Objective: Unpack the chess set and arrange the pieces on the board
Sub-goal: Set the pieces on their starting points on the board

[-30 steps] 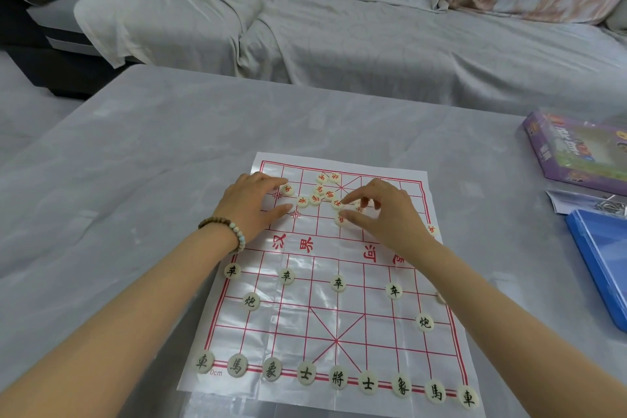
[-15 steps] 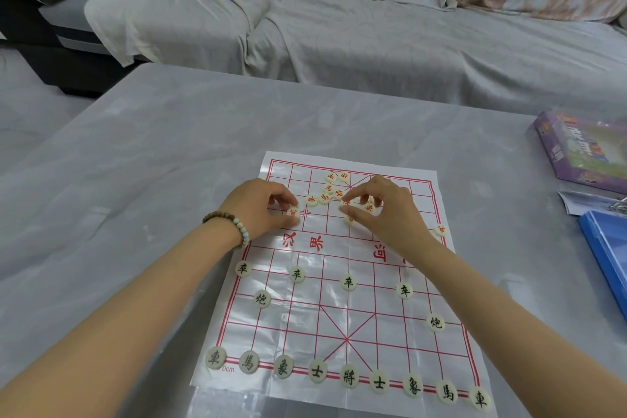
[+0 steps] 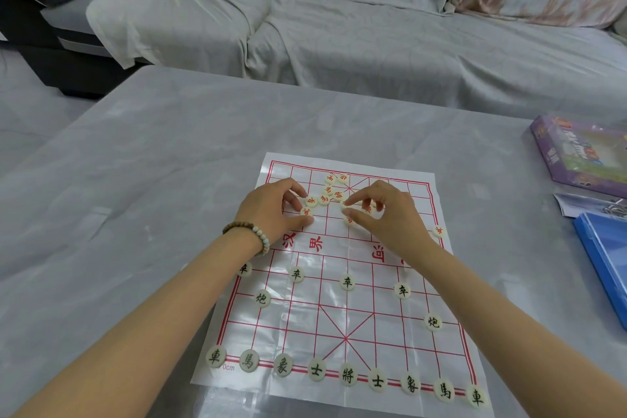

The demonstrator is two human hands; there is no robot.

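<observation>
Black-marked pieces stand arranged on the red-lined board; red-marked pieces lie clustered on its far half.

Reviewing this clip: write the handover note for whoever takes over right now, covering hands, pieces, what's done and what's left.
Left hand: grip pinches a red piece at the cluster's left side.
Right hand: thumb and forefinger close on a second red piece.
Done: black pieces are set out on the near half of the board.
To do: the red cluster lies loose on the far half, with a stray red piece at the right edge. Spread them to their points.
</observation>
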